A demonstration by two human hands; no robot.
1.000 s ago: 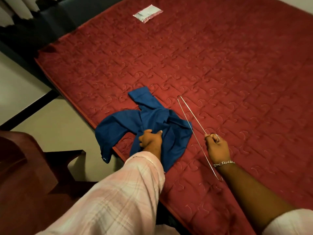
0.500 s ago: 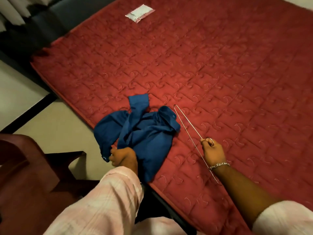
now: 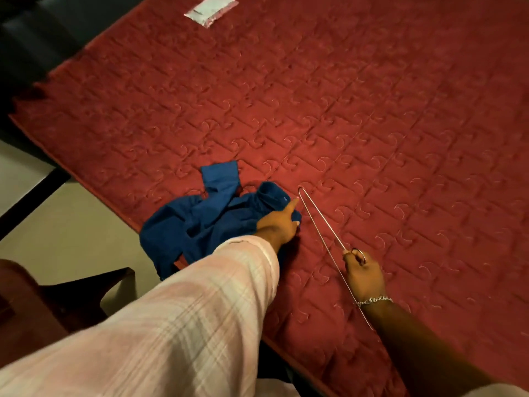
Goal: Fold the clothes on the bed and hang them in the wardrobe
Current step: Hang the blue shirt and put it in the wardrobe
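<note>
Blue, crumpled shirt (image 3: 211,219) lies at the near edge of the red quilted bed (image 3: 372,124), one part hanging over the side. Left hand (image 3: 279,223) rests on it, forefinger stretched out. Right hand (image 3: 363,275), fingers curled tight, grips a wire hanger (image 3: 322,222) lying just beside the shirt.

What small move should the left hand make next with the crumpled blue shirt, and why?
Probably grip the crumpled blue shirt at its collar end and pull it flat. It lies bunched at the edge of the red quilted mattress; the left hand only rests on it, while the right hand holds the thin wire hanger ready.
</note>
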